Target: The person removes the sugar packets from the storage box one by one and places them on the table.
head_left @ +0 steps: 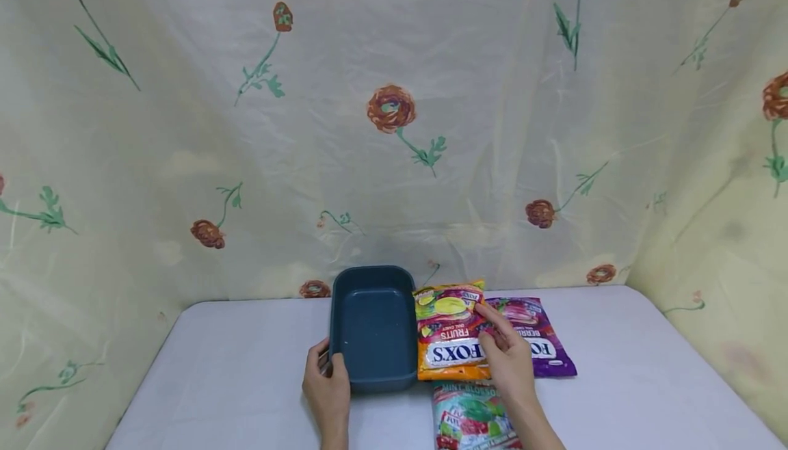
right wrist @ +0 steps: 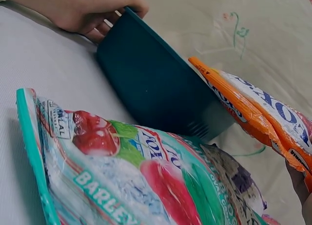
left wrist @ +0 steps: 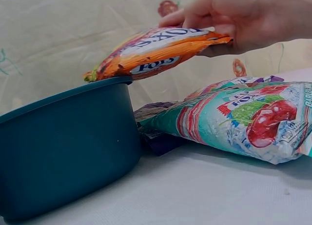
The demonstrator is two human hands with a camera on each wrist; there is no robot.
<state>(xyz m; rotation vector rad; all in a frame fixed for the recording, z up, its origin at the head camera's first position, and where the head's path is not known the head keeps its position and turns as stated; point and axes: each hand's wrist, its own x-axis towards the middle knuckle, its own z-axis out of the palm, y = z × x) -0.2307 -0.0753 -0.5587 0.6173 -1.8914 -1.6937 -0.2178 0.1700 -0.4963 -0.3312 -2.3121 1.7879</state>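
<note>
An orange and red bag of Fox's fruits candy [head_left: 452, 330] is held up by my right hand [head_left: 509, 361], thumb on its upper face and fingers beneath. In the left wrist view, the candy bag [left wrist: 151, 51] is level with the rim of a dark teal plastic bin [left wrist: 73, 137], its far end over the edge. My left hand [head_left: 327, 392] grips the near left side of the bin [head_left: 374, 327]. Seen from the right wrist, the left hand [right wrist: 92, 12] has its thumb and fingers around the rim. The bin's visible floor is bare.
A purple Fox's berries candy bag [head_left: 550, 344] lies on the table right of the bin, partly covered by the raised bag and right hand. A green mint candy bag [head_left: 470, 416] lies in front, partly behind the right forearm. A flowered curtain [head_left: 480, 163] hangs behind the white table [head_left: 246, 368].
</note>
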